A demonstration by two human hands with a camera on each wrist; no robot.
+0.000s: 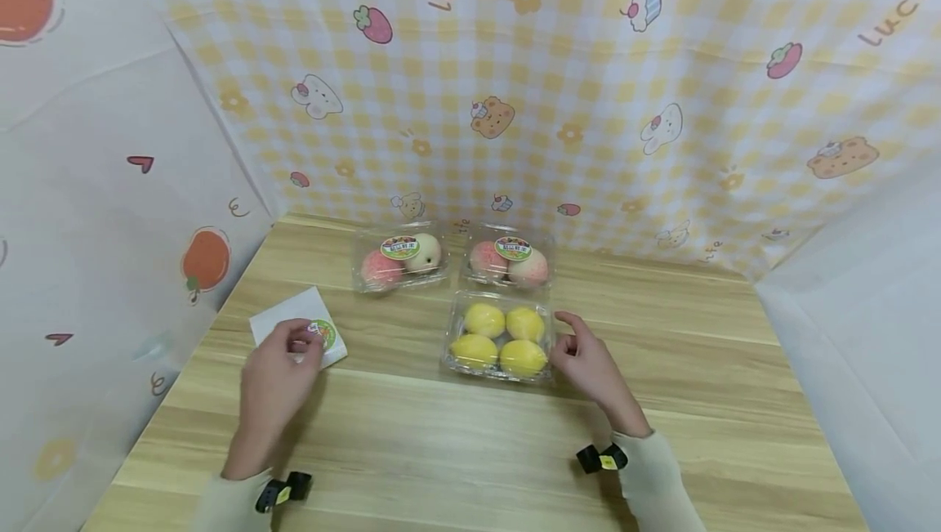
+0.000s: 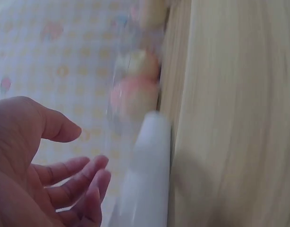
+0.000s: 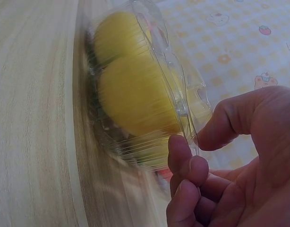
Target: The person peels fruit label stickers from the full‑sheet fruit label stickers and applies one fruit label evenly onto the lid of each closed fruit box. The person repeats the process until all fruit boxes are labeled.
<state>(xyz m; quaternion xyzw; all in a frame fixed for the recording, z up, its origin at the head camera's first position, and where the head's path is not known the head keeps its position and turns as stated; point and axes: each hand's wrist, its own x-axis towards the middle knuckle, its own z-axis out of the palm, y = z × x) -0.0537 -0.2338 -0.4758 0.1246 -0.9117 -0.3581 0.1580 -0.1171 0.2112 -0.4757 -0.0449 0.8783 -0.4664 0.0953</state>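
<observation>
My left hand (image 1: 275, 377) is over a white sheet (image 1: 297, 307) with a round fruit-print sticker (image 1: 326, 334) beside the fingertips. Seen from the left wrist, the thumb and fingers stand apart with nothing between them, near the blurred white sheet (image 2: 152, 175). On the other side, my right hand (image 1: 591, 364) is at the right edge of a clear plastic box (image 1: 450, 360) of yellow lemons (image 1: 485, 320). Its fingers are loosely bent beside the box rim in the right wrist view; whether they touch it, I cannot tell.
Behind the lemons stand two clear boxes of peaches, the left one (image 1: 381, 270) and the right one (image 1: 528, 270). Each lid carries an oval fruit label. A patterned cloth (image 1: 544, 156) hangs along the table's (image 1: 412, 450) back edge.
</observation>
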